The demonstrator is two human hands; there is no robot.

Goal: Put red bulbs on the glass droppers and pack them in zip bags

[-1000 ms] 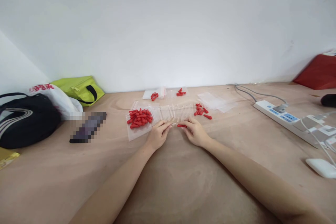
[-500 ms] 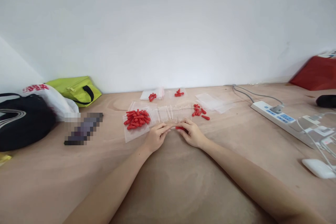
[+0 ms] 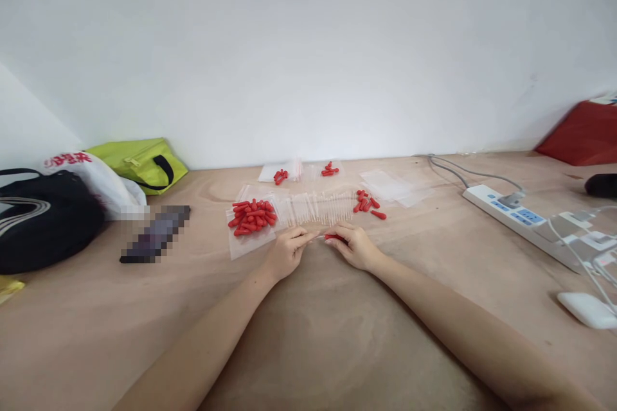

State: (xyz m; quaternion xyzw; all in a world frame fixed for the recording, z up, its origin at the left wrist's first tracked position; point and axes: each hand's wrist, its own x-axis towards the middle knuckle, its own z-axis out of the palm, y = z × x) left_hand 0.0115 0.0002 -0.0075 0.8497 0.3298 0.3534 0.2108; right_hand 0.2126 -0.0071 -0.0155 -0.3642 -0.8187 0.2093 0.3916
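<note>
My left hand (image 3: 288, 252) pinches the end of a thin, clear dropper tube (image 3: 319, 237). Between the fingers of my right hand (image 3: 357, 248) is a red rubber bulb (image 3: 332, 237), in line with the tube and at its right end. How far the tube goes into the bulb is too small to tell. Just beyond both hands lies a row of clear dropper tubes (image 3: 332, 209) side by side. A pile of red bulbs (image 3: 252, 217) rests on a clear plastic bag (image 3: 238, 248) left of the row, with several loose red bulbs (image 3: 369, 203) to its right.
Against the wall are more plastic bags (image 3: 385, 185) and two small groups of red pieces (image 3: 330, 170). A pixelated phone (image 3: 157, 234), a black bag (image 3: 43, 225) and a lime-green bag (image 3: 139, 164) stand left. Rightward lie a power strip (image 3: 501, 209) and a white charger (image 3: 585, 309).
The fingers of my left hand have straightened slightly along the tube. My right hand keeps its grip on the bulb, and both hands stay in nearly the same place.
</note>
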